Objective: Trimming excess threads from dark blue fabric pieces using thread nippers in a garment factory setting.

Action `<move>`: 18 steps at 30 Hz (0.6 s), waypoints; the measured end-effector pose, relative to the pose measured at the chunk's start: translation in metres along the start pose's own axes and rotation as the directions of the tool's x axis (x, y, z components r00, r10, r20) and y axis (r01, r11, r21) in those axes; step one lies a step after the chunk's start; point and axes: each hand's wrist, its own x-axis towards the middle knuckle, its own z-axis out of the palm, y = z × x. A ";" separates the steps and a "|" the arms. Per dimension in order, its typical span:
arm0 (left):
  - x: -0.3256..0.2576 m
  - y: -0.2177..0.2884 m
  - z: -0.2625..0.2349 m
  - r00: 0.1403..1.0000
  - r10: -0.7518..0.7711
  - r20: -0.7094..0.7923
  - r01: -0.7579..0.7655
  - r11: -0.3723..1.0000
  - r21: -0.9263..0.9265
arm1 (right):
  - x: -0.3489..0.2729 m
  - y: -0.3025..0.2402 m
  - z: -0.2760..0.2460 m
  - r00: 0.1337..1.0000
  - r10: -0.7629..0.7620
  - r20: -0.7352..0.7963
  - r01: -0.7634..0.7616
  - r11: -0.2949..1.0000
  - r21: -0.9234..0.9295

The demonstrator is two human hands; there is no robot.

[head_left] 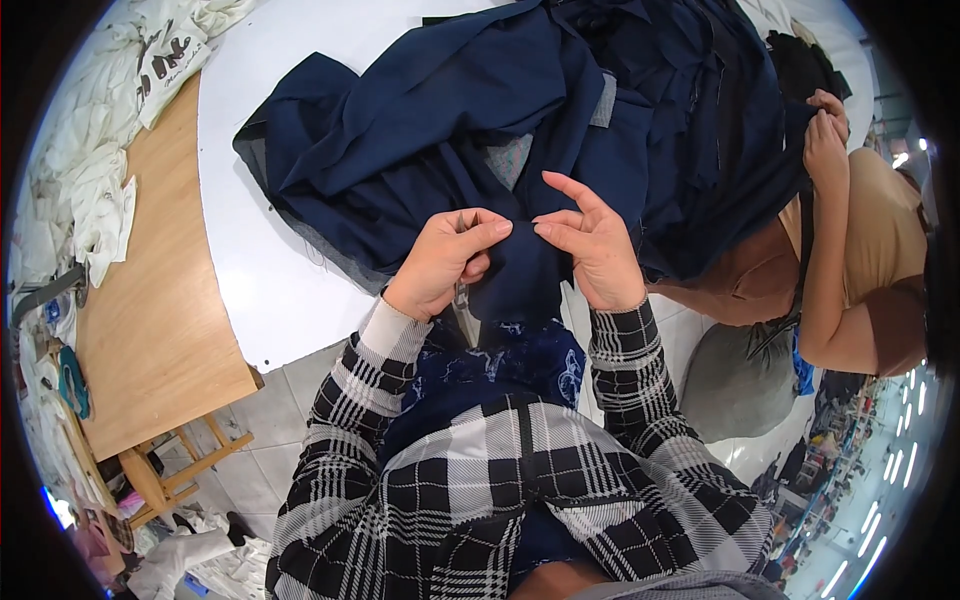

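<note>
My left hand [450, 262] pinches the edge of a navy fabric piece [515, 280] between thumb and forefinger. A pointed metal blade [466, 318], probably of thread snips, sticks out below that hand; its handle is mostly hidden in the curled fingers. Close by on the right, my right hand [595, 245] pinches the same edge with thumb and a finger, its forefinger raised. The held piece hangs down toward my lap, over a dark blue patterned cloth [500, 350]. Beyond both hands lies a large heap of navy fabric [440, 100], with grey lining showing in places.
The heap rests on a white table [245, 250] with a wooden board [150, 270] at its left. White garments [100, 190] are piled at far left. At right, another person's hands [826, 140] hold the heap's navy cloth. A grey rounded sack [740, 375] stands below them.
</note>
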 end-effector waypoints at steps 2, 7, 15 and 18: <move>0.000 0.000 0.000 1.000 -0.003 -0.003 0.003 1.000 0.002 | 0.000 0.001 -0.001 1.000 -0.003 0.002 0.003 1.000 0.008; 0.002 -0.002 -0.001 1.000 -0.003 -0.022 0.003 1.000 -0.010 | 0.000 0.000 0.000 1.000 -0.007 -0.001 0.007 1.000 0.002; 0.003 -0.003 -0.001 1.000 -0.008 -0.021 0.008 1.000 -0.009 | 0.000 0.001 -0.001 1.000 -0.005 -0.011 0.005 1.000 -0.003; 0.003 -0.003 0.000 1.000 -0.010 -0.021 0.010 1.000 -0.009 | 0.000 0.000 0.000 1.000 -0.010 -0.016 0.009 1.000 -0.008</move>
